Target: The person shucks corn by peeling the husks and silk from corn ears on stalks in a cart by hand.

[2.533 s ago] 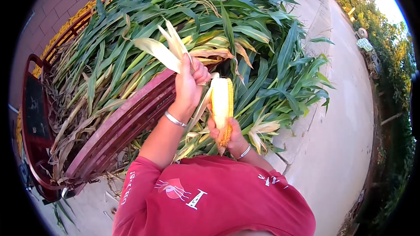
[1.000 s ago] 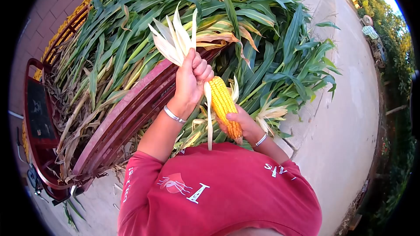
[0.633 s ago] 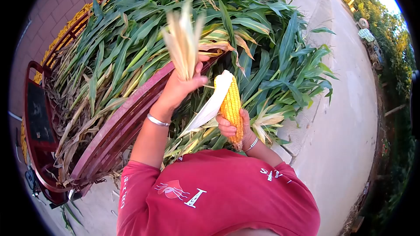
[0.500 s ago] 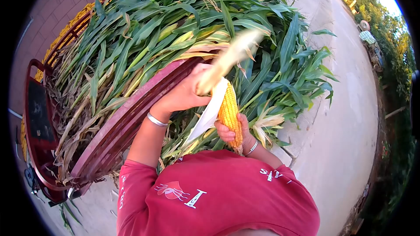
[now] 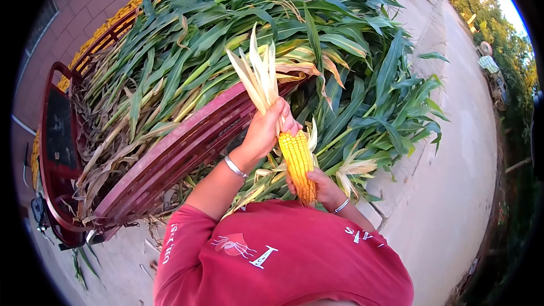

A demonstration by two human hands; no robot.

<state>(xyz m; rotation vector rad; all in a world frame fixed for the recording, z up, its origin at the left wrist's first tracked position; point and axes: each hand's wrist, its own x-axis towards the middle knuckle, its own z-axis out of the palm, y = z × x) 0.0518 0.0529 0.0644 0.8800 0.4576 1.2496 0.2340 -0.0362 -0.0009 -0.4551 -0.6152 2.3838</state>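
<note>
My left hand [image 5: 266,127] is closed round a bunch of pale, dry husks [image 5: 258,76] that fan upward, and it touches the top of a yellow corn cob [image 5: 297,164]. Bare kernels cover the side of the cob that shows. Around its lower end the fingers of my right hand [image 5: 322,186] are wrapped, close to my red shirt. A pale strip of husk stands up at the cob's right side, partly hidden behind it.
A maroon metal cart [image 5: 170,150] holds a large heap of green corn stalks [image 5: 226,28] in front and to the left. More leaves hang over the concrete [image 5: 447,153] on the right. Yellow cobs line a brick wall [image 5: 93,0] behind the cart.
My left hand has closed on the husks at the cob's top, and the blurred bunch now points up and left. The broad white husk is no longer hanging left of the cob.
</note>
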